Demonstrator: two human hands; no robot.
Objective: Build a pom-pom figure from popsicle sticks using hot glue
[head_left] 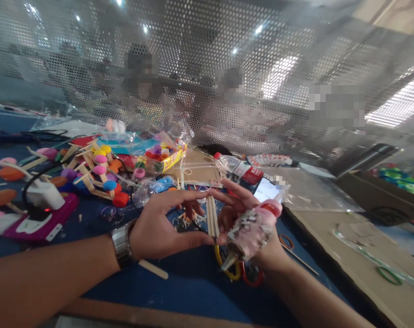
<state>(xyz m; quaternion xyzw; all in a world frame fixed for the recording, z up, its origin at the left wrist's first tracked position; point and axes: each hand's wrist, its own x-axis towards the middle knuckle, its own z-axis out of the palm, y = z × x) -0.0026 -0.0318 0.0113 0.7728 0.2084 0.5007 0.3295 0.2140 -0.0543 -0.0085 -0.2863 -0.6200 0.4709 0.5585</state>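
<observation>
Between both hands stand a few flat wooden craft sticks, upright and side by side. My left hand, with a metal watch at its wrist, pinches them at top and bottom with fingertips and thumb. From the other side, the fingers of my right hand grip the same sticks. A lumpy pink cylinder with a pointed metal tip lies across my right palm; its exact kind is unclear. Below it are scissors with yellow and red handles, partly hidden. One loose craft stick rests on the blue table near my left wrist.
At left are a purple power strip with a white plug, and stick pieces with coloured caps. Behind my hands lie a red-labelled bottle and a lit phone. Cardboard covers the right; a perforated screen stands behind.
</observation>
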